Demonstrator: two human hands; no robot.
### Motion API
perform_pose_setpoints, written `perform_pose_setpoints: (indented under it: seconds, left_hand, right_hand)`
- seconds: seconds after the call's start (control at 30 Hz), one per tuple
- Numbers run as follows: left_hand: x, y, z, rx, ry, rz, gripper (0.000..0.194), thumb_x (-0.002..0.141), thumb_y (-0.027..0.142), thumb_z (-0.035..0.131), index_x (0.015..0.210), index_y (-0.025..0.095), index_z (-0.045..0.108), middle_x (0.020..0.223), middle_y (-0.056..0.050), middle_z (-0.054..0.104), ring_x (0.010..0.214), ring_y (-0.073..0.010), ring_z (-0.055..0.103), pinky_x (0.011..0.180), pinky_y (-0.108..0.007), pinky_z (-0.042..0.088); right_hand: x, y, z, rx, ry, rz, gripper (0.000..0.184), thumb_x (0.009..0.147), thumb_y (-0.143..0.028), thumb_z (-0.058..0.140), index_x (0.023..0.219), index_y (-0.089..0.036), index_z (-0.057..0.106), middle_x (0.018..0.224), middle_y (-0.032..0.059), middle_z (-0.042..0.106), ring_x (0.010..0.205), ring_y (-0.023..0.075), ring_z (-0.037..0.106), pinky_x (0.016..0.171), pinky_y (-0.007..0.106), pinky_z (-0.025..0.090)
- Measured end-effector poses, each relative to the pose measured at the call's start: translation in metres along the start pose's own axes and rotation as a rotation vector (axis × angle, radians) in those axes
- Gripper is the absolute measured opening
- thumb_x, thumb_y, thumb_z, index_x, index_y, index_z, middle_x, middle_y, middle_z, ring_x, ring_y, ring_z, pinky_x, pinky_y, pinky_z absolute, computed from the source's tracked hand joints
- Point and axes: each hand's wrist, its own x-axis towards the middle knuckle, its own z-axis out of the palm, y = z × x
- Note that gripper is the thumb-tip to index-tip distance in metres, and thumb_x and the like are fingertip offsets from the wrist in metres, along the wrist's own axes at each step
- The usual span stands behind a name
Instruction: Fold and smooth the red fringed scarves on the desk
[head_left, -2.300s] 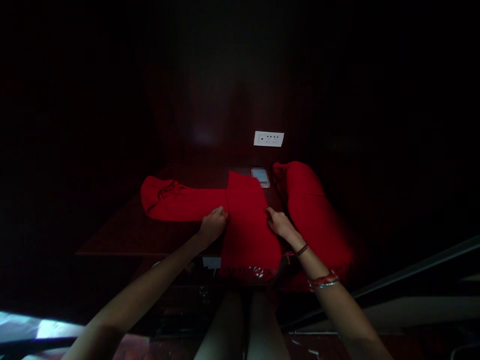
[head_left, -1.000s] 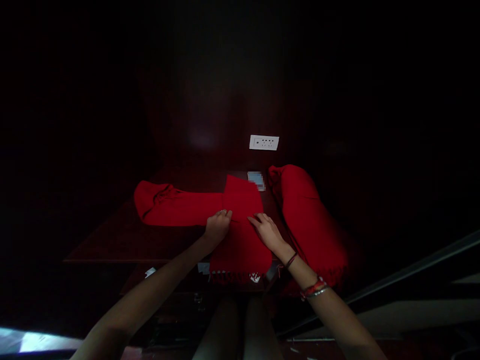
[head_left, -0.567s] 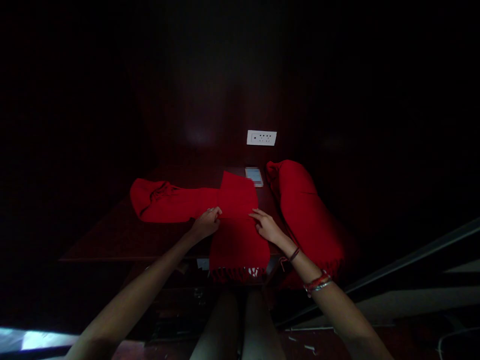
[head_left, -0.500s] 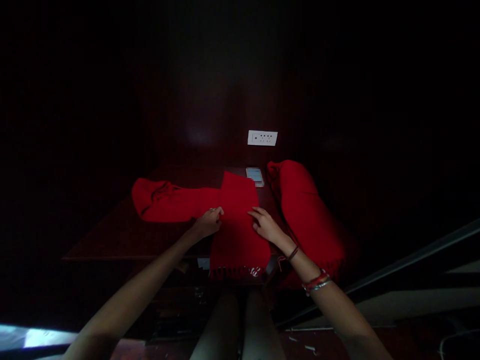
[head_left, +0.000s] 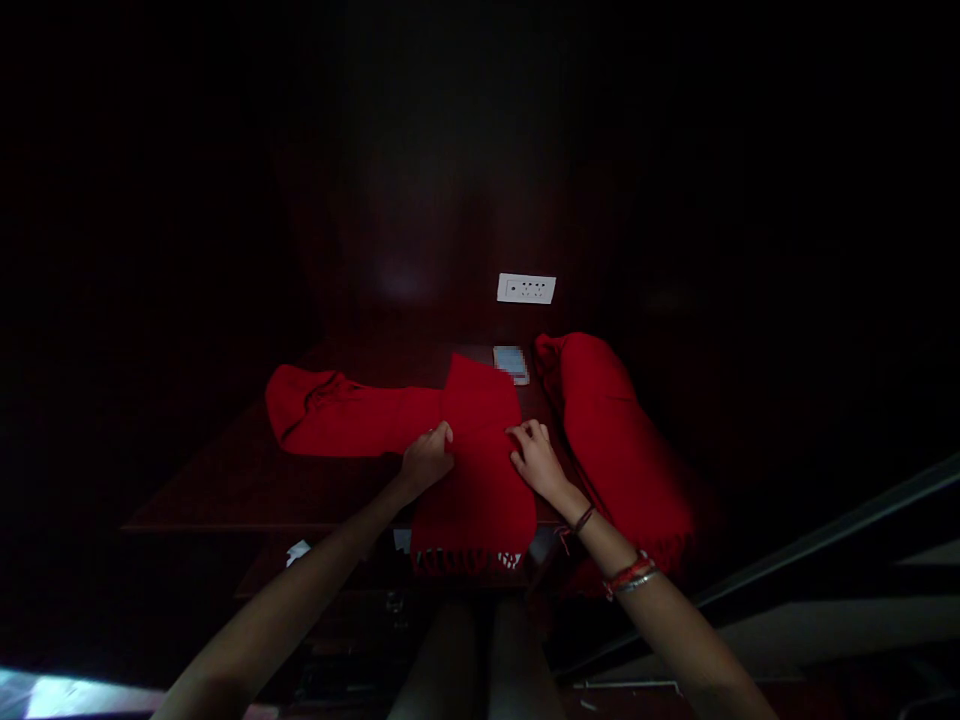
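Note:
A red fringed scarf [head_left: 484, 495] lies folded into a strip, its near end hanging over the table's front edge with the fringe down. My left hand [head_left: 429, 460] is closed, thumb and bent fingers pinching the left edge of this strip. At the opposite edge my right hand [head_left: 540, 458] has its fingers curled onto the cloth, the fingertips gripping the border. Another stretch of red cloth [head_left: 345, 418] runs left from under the strip and ends in a rounded bundle. Whether it is joined to the strip cannot be seen.
A thick folded pile of red fringed cloth [head_left: 619, 440] lies at the right of the dark wooden table [head_left: 217, 490]. Behind the strip is a phone [head_left: 511, 364] with a blurred screen. A white socket plate [head_left: 526, 289] is on the wall. White paper [head_left: 298, 552] shows below the tabletop.
The view has tilted slightly up, so everything sits lower. My right hand has moved slightly right along the scarf's edge, its fingers more curled. My left hand still pinches the left edge.

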Motion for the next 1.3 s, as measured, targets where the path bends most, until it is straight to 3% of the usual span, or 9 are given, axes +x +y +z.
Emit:
perform_pose_setpoints:
  seconds: [0.1, 0.27, 0.43, 0.53, 0.67, 0.8, 0.93, 1.1, 1.3]
  left_hand:
    - [0.002, 0.004, -0.006, 0.082, 0.033, 0.049, 0.017, 0.074, 0.023, 0.039, 0.091, 0.021, 0.038, 0.080, -0.002, 0.054, 0.074, -0.0172, 0.053, 0.060, -0.026, 0.037]
    - [0.011, -0.002, -0.014, 0.186, 0.002, 0.265, 0.021, 0.077, 0.014, 0.033, 0.095, 0.020, 0.041, 0.090, -0.005, 0.052, 0.086, -0.0176, 0.049, 0.069, -0.027, 0.038]
    - [0.001, -0.009, -0.012, 0.043, -0.100, 0.584, 0.029, 0.071, 0.007, 0.036, 0.094, 0.022, 0.047, 0.098, -0.003, 0.046, 0.097, -0.0148, 0.041, 0.086, -0.027, 0.031]
    - [-0.007, -0.012, -0.017, -0.099, -0.149, 0.588, 0.045, 0.064, 0.002, 0.039, 0.104, 0.022, 0.044, 0.105, -0.003, 0.042, 0.102, -0.0146, 0.037, 0.090, -0.029, 0.027]
    - [0.002, -0.019, -0.026, -0.209, -0.153, 0.591, 0.055, 0.071, 0.013, 0.042, 0.122, 0.022, 0.024, 0.125, -0.004, 0.027, 0.115, -0.0160, 0.024, 0.094, -0.030, 0.023]
    - [0.029, -0.023, -0.015, -0.111, -0.190, 0.512, 0.043, 0.083, 0.031, 0.025, 0.126, 0.026, 0.020, 0.134, -0.002, 0.014, 0.121, -0.0183, 0.012, 0.094, -0.036, 0.018]
    - [0.048, -0.033, -0.004, 0.058, -0.351, 0.410, 0.046, 0.081, 0.041, 0.029, 0.125, 0.035, 0.019, 0.135, 0.001, 0.010, 0.121, -0.0251, 0.006, 0.092, -0.047, 0.012]
    - [0.049, -0.042, -0.015, 0.034, -0.431, 0.449, 0.049, 0.079, 0.034, 0.034, 0.125, 0.035, 0.016, 0.135, 0.001, 0.006, 0.122, -0.0231, 0.004, 0.093, -0.045, 0.012]
    - [0.054, -0.025, -0.011, 0.031, -0.154, 0.441, 0.044, 0.084, 0.034, 0.019, 0.127, 0.028, 0.017, 0.135, 0.000, 0.006, 0.122, -0.0164, 0.002, 0.096, -0.039, 0.009]
  right_hand:
    - [-0.002, -0.002, 0.002, 0.046, -0.017, 0.212, 0.038, 0.074, -0.020, 0.043, 0.112, -0.017, 0.038, 0.096, 0.0098, 0.046, 0.084, 0.0174, 0.047, 0.072, 0.027, 0.037]
    - [0.003, -0.001, -0.011, 0.066, -0.128, 0.119, 0.043, 0.072, -0.004, 0.034, 0.112, -0.018, 0.039, 0.094, 0.0085, 0.049, 0.080, 0.0138, 0.051, 0.070, 0.022, 0.037]
    - [-0.003, -0.002, -0.021, -0.119, -0.270, 0.076, 0.041, 0.079, -0.012, 0.028, 0.116, -0.027, 0.037, 0.102, 0.0097, 0.042, 0.076, 0.0153, 0.053, 0.065, 0.026, 0.039]
    - [-0.008, -0.003, -0.025, -0.184, -0.259, 0.042, 0.043, 0.079, -0.013, 0.030, 0.119, -0.028, 0.034, 0.113, 0.0120, 0.037, 0.092, 0.0208, 0.047, 0.073, 0.032, 0.038]
    - [-0.008, 0.001, -0.023, -0.151, -0.241, -0.161, 0.055, 0.073, -0.009, 0.037, 0.123, -0.028, 0.027, 0.131, 0.0086, 0.020, 0.117, 0.0250, 0.020, 0.087, 0.042, 0.028]
    - [-0.007, 0.010, -0.012, -0.077, -0.347, -0.345, 0.052, 0.073, -0.011, 0.035, 0.124, -0.019, 0.028, 0.127, 0.0114, 0.031, 0.118, 0.0207, 0.021, 0.093, 0.039, 0.022]
    - [-0.015, 0.020, -0.008, -0.045, -0.327, -0.411, 0.048, 0.076, -0.009, 0.031, 0.123, -0.017, 0.032, 0.123, 0.0090, 0.037, 0.119, 0.0165, 0.020, 0.097, 0.037, 0.017]
    - [-0.011, 0.026, -0.019, 0.044, -0.430, -0.295, 0.044, 0.077, -0.017, 0.033, 0.122, -0.020, 0.033, 0.129, 0.0083, 0.029, 0.120, 0.0194, 0.017, 0.094, 0.039, 0.022]
    - [0.035, -0.002, -0.011, 0.060, -0.181, 0.062, 0.059, 0.079, -0.048, 0.023, 0.127, -0.015, 0.018, 0.133, 0.0123, 0.016, 0.121, 0.0253, 0.006, 0.092, 0.044, 0.018]
